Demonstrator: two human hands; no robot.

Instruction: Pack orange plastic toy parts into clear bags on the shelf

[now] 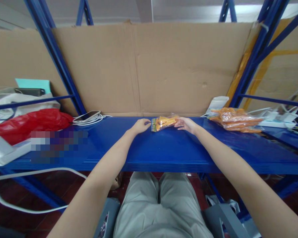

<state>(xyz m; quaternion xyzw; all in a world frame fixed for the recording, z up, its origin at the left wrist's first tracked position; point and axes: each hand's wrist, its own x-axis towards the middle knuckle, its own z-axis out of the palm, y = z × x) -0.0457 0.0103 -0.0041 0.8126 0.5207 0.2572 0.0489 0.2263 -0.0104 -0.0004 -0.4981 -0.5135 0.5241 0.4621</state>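
A small clear plastic packet of orange pieces [166,122] lies on the blue shelf top, a colourful printed label [153,125] at its left end. My left hand [140,126] rests just left of that label, fingers bent, with a small gap showing between thumb and forefinger; nothing is visible in it. At the packet's other end, the fingers of my right hand [186,124] meet the clear plastic and seem to grip it loosely. What the fingertips do beneath the plastic is hidden.
More orange packets [234,119] are piled at the right, near a white power strip [278,123]. On the left lie a red plastic bag [32,122], a coiled white cable [89,119] and a white box [5,152]. Cardboard [164,69] walls the back between blue posts [57,59].
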